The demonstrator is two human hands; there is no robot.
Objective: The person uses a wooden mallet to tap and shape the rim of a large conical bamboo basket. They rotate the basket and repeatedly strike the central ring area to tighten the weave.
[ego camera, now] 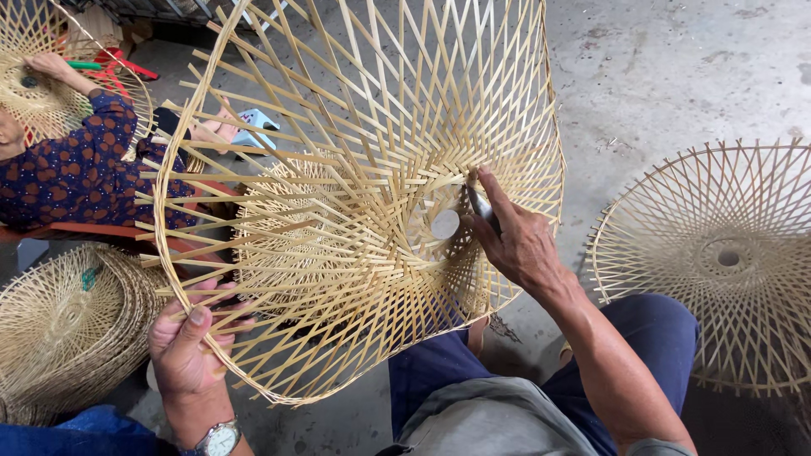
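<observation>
Here the left hand [190,350] grips the woven basket's [355,194] rim at lower left; the right hand [515,241] clutches a small metal tool [478,203] near its centre hole: best held steady.

Metal tool [478,203] mostly hidden inside right hand [517,241] grip

A single view is given, taken from a camera worn on the head and aimed steeply down at the lap and the concrete floor [676,67]. The scene is seen from close range: the woven bamboo frame [355,194] fills the centre and is cut off at twelve o'clock. The left hand [190,346] is found at seven o'clock, the right hand [515,241] just right of centre. No second view is supplied, so nothing is shared.
</observation>
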